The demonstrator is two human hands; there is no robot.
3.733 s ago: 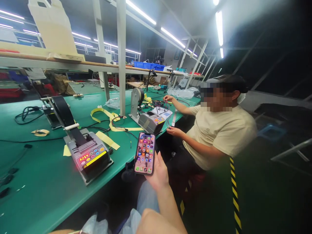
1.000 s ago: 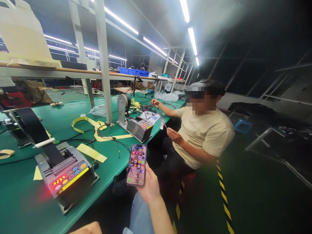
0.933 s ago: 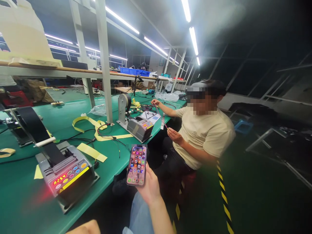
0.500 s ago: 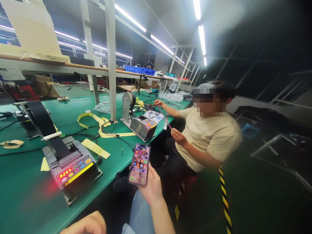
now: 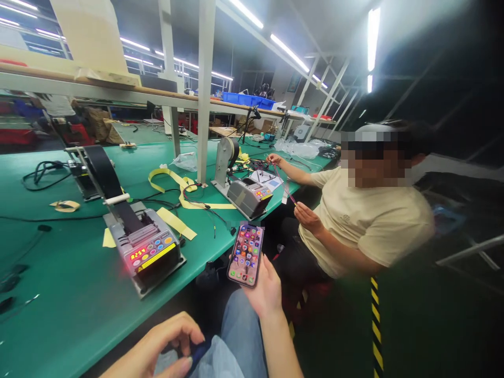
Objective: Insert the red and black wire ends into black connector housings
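My right hand [image 5: 265,286] holds a phone [image 5: 246,255] upright above my lap, its lit screen showing rows of app icons. At the bottom, left of my knee, my left hand [image 5: 173,341] has loosely bent fingers, with a gap between thumb and forefinger. Something dark blue [image 5: 199,353] shows beside its fingertips; whether they touch it is unclear. On the green table [image 5: 79,273], a tape dispenser [image 5: 151,254] with a red lit display stands nearest my left hand. A second dispenser [image 5: 250,197] stands beyond the phone.
A person in a beige shirt [image 5: 354,220] sits at right, holding thin wires [image 5: 286,190] in both hands. Yellow tape strips [image 5: 177,223] and black cables lie on the table. A metal post [image 5: 205,94] rises from it, near a shelf with a blue bin [image 5: 248,100].
The view has shifted left, so the scene sits further right. My left hand has come further into view, its fingers more apart. The phone remains in my right hand.
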